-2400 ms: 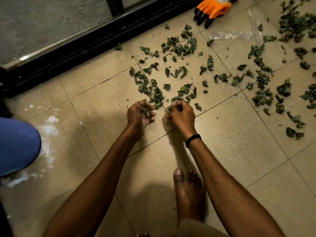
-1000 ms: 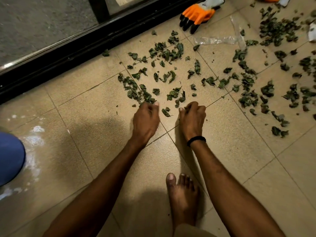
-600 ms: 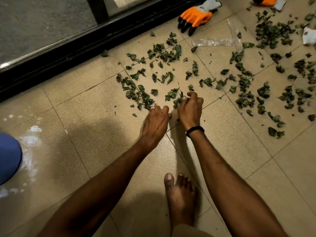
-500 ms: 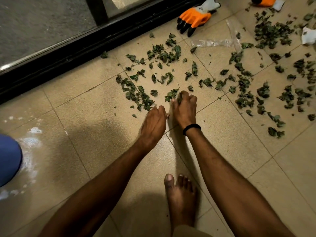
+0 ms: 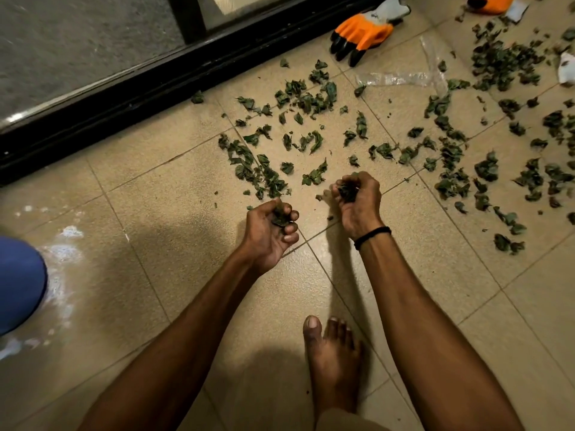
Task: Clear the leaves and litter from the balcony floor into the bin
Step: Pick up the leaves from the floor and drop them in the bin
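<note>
Left grip (image 5: 269,231) is palm up just above the floor (image 5: 174,231), fingers curled round a small wad of leaves (image 5: 281,217). Most of the wad is hidden inside the fist. Right grip (image 5: 357,203) is beside it, a bit further forward, clamped on its own clump (image 5: 348,189), only the top of which shows. There is a black band (image 5: 371,233) on the right wrist.

The rest of the leaves lie loose on the tiles ahead of and to the right of both grips, thickest in a pile (image 5: 501,62) at the top right. The spread runs off the right edge.

An orange glove (image 5: 362,34) lies by the black door track (image 5: 155,82). A second glove (image 5: 490,1) is cut off at the top edge. A clear plastic strip (image 5: 395,78) lies flat among the leaves. A white scrap (image 5: 566,68) is half out of frame on the right, too little showing to tell what it is.

A blue object (image 5: 18,281) is cut off by the left edge, can't tell what it is, with white smears (image 5: 62,253) on the floor beside it. A bare foot (image 5: 333,362) is between the forearms, heel hidden.
</note>
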A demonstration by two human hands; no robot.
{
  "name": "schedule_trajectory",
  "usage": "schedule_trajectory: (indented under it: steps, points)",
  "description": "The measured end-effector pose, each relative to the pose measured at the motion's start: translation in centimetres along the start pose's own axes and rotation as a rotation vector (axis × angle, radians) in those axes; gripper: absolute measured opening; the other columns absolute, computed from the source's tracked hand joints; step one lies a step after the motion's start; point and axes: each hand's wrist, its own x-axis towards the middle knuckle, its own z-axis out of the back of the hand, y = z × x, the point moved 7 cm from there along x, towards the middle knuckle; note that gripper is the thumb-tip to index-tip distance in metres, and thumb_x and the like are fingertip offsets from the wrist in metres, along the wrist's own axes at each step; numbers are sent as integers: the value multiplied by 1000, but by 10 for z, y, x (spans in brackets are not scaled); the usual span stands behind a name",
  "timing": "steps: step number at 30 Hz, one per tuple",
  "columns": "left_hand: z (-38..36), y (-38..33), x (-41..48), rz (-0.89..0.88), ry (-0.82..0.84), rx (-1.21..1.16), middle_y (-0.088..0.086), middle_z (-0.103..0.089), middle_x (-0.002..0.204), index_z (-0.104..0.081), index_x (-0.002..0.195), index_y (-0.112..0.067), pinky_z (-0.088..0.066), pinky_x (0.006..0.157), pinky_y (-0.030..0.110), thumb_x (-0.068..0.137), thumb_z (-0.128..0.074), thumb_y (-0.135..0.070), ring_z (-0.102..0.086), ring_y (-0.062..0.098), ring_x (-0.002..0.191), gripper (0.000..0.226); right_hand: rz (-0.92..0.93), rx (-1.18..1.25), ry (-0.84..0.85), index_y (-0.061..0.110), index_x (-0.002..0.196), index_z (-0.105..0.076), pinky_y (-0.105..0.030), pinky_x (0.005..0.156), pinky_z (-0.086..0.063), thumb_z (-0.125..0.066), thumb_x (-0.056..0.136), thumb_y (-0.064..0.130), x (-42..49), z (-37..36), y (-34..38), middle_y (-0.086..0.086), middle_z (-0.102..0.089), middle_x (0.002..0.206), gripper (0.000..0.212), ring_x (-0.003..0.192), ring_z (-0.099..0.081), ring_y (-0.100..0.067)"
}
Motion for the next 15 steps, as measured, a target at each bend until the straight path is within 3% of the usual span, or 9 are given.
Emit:
schedule_trajectory:
  steps: [2,5,7,9,12,15]
  points:
    - [3,-3,-1,-5,-16,25,6,-59,75,-50,74,-14,-30,45,21,104,-39,-41,-42,13,57,41,139,-245,-37,8,83,-60,-31,59,-53,-64,92,25,7,-1,7,-3,-61,68,20,59,-58,-16]
    - [5,-8,1,-35,-38,88,8,-64,81,-53,85,-13,-38,45,21,106,-42,-38,-49,13,60,34,392,-849,10,14,107,-56,-34,76,-54,-64,87,56,13,-22,10,-4,-62,103,48,86,-61,-17]
    - [6,-11,4,-97,-74,144,10,-63,86,-55,99,-8,-45,51,22,106,-44,-19,-53,13,63,17,539,-1144,102,15,122,-49,-27,81,-44,-64,87,57,13,-43,1,-8,-46,121,58,100,-50,-19]
    - [10,-17,6,-188,-174,269,10,-60,86,-59,108,-5,-48,55,24,105,-42,-5,-54,13,64,17,699,-1357,152,17,124,-49,-26,83,-37,-65,90,48,11,-58,-9,-10,-40,121,49,104,-41,-20]
    - [15,-34,4,-402,-331,575,3,-60,82,-62,103,-12,-47,54,27,104,-41,-5,-54,12,65,23,830,-1401,190,15,111,-54,-25,80,-37,-56,98,29,10,-62,-15,-8,-44,112,18,101,-47,-24]
    - [10,-58,-4,-673,-495,967,-4,-64,93,-61,99,-20,-49,71,30,104,-43,-21,-60,15,82,19,707,-1247,153,13,105,-59,-21,77,-38,-52,100,21,15,-53,-5,-3,-51,105,11,93,-53,-18]
